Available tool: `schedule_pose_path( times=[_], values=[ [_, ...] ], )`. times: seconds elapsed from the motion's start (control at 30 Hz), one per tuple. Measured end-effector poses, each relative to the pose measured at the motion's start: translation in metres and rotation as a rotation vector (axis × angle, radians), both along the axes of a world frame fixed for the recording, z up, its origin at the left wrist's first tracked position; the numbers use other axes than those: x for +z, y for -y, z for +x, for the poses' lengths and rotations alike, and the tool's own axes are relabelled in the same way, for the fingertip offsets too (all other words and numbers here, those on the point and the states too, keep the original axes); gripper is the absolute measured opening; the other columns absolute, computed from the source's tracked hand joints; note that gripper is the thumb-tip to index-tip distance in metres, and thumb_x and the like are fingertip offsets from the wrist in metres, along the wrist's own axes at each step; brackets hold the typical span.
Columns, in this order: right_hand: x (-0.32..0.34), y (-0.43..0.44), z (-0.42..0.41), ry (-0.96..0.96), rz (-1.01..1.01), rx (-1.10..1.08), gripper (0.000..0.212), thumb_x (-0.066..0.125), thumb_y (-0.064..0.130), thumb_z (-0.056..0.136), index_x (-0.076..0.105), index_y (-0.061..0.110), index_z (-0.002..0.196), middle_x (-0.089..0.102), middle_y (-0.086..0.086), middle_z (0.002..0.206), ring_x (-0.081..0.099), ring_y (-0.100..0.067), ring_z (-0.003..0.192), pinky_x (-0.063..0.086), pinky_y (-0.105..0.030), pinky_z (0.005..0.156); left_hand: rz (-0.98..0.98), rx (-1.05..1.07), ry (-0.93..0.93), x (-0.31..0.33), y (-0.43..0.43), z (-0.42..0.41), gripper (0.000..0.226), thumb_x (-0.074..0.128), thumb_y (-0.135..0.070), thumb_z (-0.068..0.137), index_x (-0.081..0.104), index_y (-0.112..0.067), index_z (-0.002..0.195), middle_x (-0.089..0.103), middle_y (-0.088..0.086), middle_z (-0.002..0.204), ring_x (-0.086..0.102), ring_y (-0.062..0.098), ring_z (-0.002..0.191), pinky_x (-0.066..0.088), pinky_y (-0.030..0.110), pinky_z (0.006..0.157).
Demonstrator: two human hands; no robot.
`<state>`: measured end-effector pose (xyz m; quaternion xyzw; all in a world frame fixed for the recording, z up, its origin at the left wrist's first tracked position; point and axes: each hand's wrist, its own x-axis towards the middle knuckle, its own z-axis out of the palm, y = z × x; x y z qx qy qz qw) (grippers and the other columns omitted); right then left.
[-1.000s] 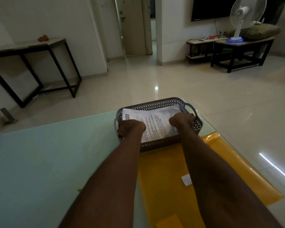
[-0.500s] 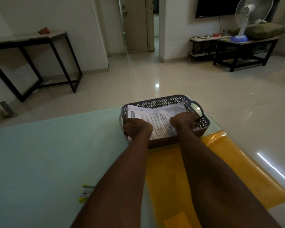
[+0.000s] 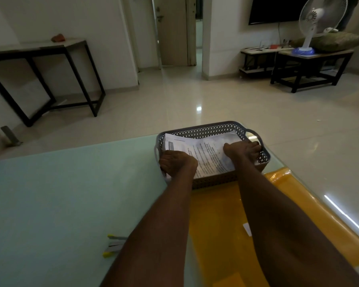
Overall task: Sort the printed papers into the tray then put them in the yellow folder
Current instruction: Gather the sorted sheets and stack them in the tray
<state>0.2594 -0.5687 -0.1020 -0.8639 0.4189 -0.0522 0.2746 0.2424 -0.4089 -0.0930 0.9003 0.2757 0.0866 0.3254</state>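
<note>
Dim room, glossy tiled floor, and over on the far left a black-framed side table stands against the wall, out of play. Nearer, the pale green table top fills the left half of the scene, with a couple of yellow-tipped clips lying near the left forearm, touched by nobody.

Moving right, here is the action. The left hand sits knuckles up at the left end of the grey lattice tray, fingers curled down round the left edge of the printed papers. That looks like a grip meant to gather the stack rather than one loose sheet. The papers lie inside the tray, slightly askew and bowed up through the middle, probably because they are being squeezed in from both ends.

The right hand lies across the right edge of the stack, fingers stretched toward the tray's right handle. Their tips dip out of sight by the wall, so I cannot tell whether they hook under the sheets or only press on top.

Just in front of the tray's near wall, running under the right forearm, the yellow folder lies flat, handily placed for a short carry. My read: sorting is done, and the lift into the folder comes next. Far right, a white fan stands on a low table.
</note>
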Motion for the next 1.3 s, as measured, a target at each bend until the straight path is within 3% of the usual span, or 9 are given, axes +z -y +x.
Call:
schedule_pose_path(
  times=[0.1,0.3,0.57,0.7,0.87,1.13,1.2,1.23,1.3],
  values=[
    [-0.001,0.0,0.002,0.009,0.019,-0.01,0.093,0.065,0.051,0.089,0.024,-0.003,0.153,0.022,-0.023,0.158,0.022,-0.038,0.146,0.027,-0.043,0.121,-0.1,0.066,0.114,0.001,0.005,-0.003,0.074,-0.009,-0.011,0.084,0.041,0.011,0.134,0.048,0.029,0.135,0.046,0.039,0.121,0.032,0.043,0.101],
    [0.001,-0.005,0.004,0.056,0.001,-0.01,0.082,0.068,0.048,0.089,0.032,0.002,0.146,0.019,-0.023,0.155,0.031,-0.042,0.138,0.032,-0.048,0.116,0.083,0.075,0.196,-0.017,0.001,0.027,0.055,0.023,-0.009,0.087,0.075,-0.005,0.07,0.068,0.013,0.069,0.058,0.03,0.069,0.038,0.036,0.071],
    [0.017,0.007,0.017,-0.047,-0.003,0.125,0.081,0.064,0.044,0.083,0.038,0.0,0.146,0.045,-0.022,0.145,0.048,-0.042,0.131,0.046,-0.051,0.102,-0.082,0.083,0.017,-0.001,0.001,0.001,0.052,0.025,-0.009,0.092,0.046,0.002,0.138,0.048,0.027,0.14,0.049,0.036,0.124,0.035,0.038,0.107],
    [0.017,0.002,0.015,-0.119,-0.016,0.115,0.077,0.066,0.042,0.085,0.042,0.002,0.146,0.049,-0.021,0.144,0.049,-0.04,0.13,0.044,-0.052,0.103,-0.04,0.008,-0.056,0.007,-0.002,-0.006,0.027,0.057,-0.012,0.084,0.07,-0.004,0.106,0.07,0.015,0.102,0.065,0.026,0.089,0.048,0.029,0.081],
    [0.028,0.018,0.012,-0.096,-0.125,0.257,0.049,0.055,0.027,0.092,0.06,0.004,0.135,0.058,-0.017,0.142,0.055,-0.034,0.131,0.048,-0.041,0.103,-0.08,-0.004,-0.021,0.0,0.003,-0.005,0.044,0.031,-0.01,0.102,0.026,0.004,0.144,0.035,0.024,0.147,0.038,0.035,0.131,0.026,0.04,0.108],
    [0.018,0.002,0.014,-0.2,-0.03,0.061,0.073,0.063,0.044,0.09,0.042,0.004,0.147,0.038,-0.02,0.15,0.039,-0.035,0.136,0.032,-0.042,0.114,-0.103,0.04,0.046,-0.001,-0.001,-0.004,0.044,0.042,-0.016,0.102,0.035,0.005,0.14,0.043,0.024,0.143,0.042,0.035,0.126,0.029,0.041,0.105],
    [0.019,0.005,0.017,-0.193,0.012,0.024,0.076,0.065,0.047,0.088,0.041,0.006,0.148,0.035,-0.019,0.152,0.036,-0.034,0.139,0.028,-0.04,0.117,-0.012,0.093,0.22,-0.007,0.001,0.003,0.072,0.073,-0.044,0.072,0.061,0.01,0.119,0.062,0.027,0.121,0.055,0.038,0.111,0.031,0.043,0.095],
    [0.019,0.005,0.019,-0.186,0.023,0.009,0.078,0.066,0.048,0.087,0.041,0.006,0.148,0.034,-0.019,0.153,0.034,-0.033,0.14,0.027,-0.04,0.117,0.066,0.117,0.201,-0.012,0.001,0.009,0.092,0.079,-0.056,0.029,0.074,0.007,0.096,0.07,0.025,0.1,0.059,0.04,0.099,0.031,0.043,0.087],
    [0.016,0.003,0.021,-0.169,0.037,-0.022,0.082,0.07,0.046,0.085,0.037,0.004,0.148,0.032,-0.018,0.153,0.032,-0.032,0.141,0.024,-0.038,0.118,0.167,0.133,0.402,-0.026,0.001,0.027,0.083,0.064,-0.045,-0.005,0.077,-0.001,0.064,0.072,0.017,0.071,0.06,0.038,0.081,0.03,0.041,0.075]
  ],
)
